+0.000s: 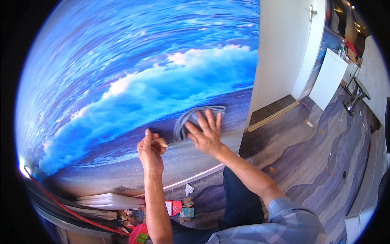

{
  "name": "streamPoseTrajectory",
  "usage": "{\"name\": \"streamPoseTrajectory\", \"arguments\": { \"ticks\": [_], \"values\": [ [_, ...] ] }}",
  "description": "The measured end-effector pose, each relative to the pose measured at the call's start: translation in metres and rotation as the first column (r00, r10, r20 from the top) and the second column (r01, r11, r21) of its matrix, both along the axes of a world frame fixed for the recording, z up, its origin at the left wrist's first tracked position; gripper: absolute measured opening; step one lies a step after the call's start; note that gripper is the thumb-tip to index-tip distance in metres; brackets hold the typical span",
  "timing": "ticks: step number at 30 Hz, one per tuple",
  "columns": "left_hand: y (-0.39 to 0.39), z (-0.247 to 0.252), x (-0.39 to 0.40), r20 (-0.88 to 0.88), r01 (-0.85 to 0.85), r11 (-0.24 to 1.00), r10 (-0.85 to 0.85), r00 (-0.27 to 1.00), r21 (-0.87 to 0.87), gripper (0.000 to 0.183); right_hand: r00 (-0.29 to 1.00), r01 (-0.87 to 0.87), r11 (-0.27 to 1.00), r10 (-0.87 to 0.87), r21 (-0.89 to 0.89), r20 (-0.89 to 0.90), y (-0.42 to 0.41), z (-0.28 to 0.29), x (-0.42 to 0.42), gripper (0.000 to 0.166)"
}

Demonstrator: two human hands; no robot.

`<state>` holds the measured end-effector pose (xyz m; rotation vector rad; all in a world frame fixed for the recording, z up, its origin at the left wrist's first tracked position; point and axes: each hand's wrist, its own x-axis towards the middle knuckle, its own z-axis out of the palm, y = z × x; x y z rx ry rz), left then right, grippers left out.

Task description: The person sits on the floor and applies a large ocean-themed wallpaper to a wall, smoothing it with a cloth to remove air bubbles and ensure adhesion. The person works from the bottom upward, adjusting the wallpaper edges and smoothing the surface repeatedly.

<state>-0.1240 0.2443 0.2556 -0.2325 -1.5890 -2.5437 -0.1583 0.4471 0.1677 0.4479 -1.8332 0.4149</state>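
A wall mural of a breaking sea wave [152, 82] fills the view before me. Against its lower part, my right hand [205, 132] presses a folded grey cloth [186, 120] flat, fingers spread over it. My left hand [152, 146] is raised to the left of the cloth, its fingers partly curled in front of the mural's dark sand band. A small pale piece [163, 142] shows at its fingertips; whether it is an object or a covered fingertip I cannot tell. The cloth's far edge shows above my right fingers.
A white door [283, 45] stands right of the mural, beside a white cabinet [328, 77] and a stool [356, 94]. Patterned carpet [292, 167] bears scraps. Lower left are white panels [109, 201], a red-and-green broom [138, 234], a red box [175, 208] and litter.
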Motion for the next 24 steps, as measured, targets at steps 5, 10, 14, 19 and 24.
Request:
{"name": "streamPoseTrajectory", "arguments": {
  "ticks": [5,10,14,19,24],
  "values": [
    [-0.005,-0.003,-0.003,0.008,-0.057,0.998,0.057,0.998,0.035,0.038,0.996,-0.083,0.995,0.084,0.056,-0.004,-0.001,0.097,0.006,0.061],
    [0.003,-0.002,-0.003,-0.005,-0.039,0.998,0.039,0.999,0.052,0.039,0.977,0.136,0.979,-0.158,-0.151,-0.143,0.059,0.155,-0.014,0.054],
    [0.003,-0.002,-0.002,-0.012,-0.039,0.998,0.039,0.999,0.041,0.039,0.965,0.214,0.93,-0.249,-0.298,-0.086,0.083,0.129,-0.012,0.057],
    [0.002,-0.004,-0.002,-0.014,-0.038,0.999,0.038,0.999,0.0,0.04,0.942,0.329,0.862,-0.325,-0.385,0.077,0.067,0.034,-0.005,0.063],
    [0.001,-0.003,-0.003,-0.022,-0.022,1.0,0.022,1.0,-0.021,0.039,0.956,0.292,0.857,-0.256,-0.424,0.141,0.039,-0.069,0.011,0.06]
  ]
}}
